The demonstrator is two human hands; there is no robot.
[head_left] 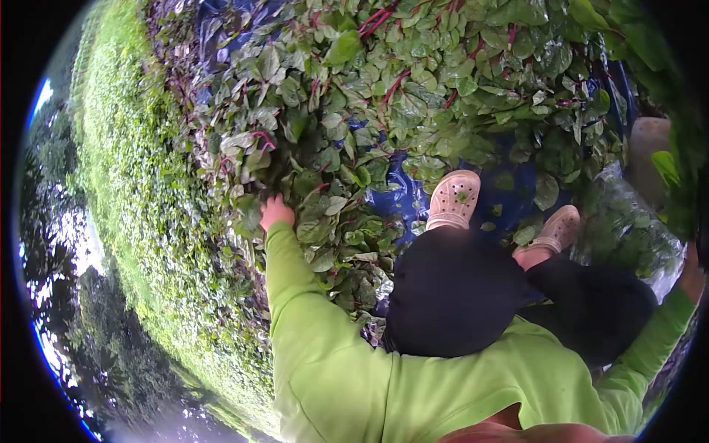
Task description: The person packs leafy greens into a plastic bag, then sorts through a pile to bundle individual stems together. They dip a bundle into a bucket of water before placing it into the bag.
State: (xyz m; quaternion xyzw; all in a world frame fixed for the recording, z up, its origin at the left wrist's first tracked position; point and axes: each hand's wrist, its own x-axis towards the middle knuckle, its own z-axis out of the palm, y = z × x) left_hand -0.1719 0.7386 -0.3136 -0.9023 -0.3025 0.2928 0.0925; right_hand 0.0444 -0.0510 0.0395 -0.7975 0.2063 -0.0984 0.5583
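My left hand [278, 212] reaches into a thick heap of leafy greens with red stems [413, 88]. Its fingers look curled among the leaves, partly covered by them. At the far right edge, my right hand [692, 275] is at the side of a clear plastic bag [628, 229] with green leaves inside. The fingers are dim there but seem closed on the bag's edge. Under the heap lies a blue plastic sheet [402, 193], showing in patches between the leaves.
My feet, in light pink clogs [453, 199], stand on the sheet between the heap and me. A pale brown rounded object [650, 148] sits beyond the bag. Low green plants [155, 192] run along the left, with trees behind. Large leaves hang at the upper right.
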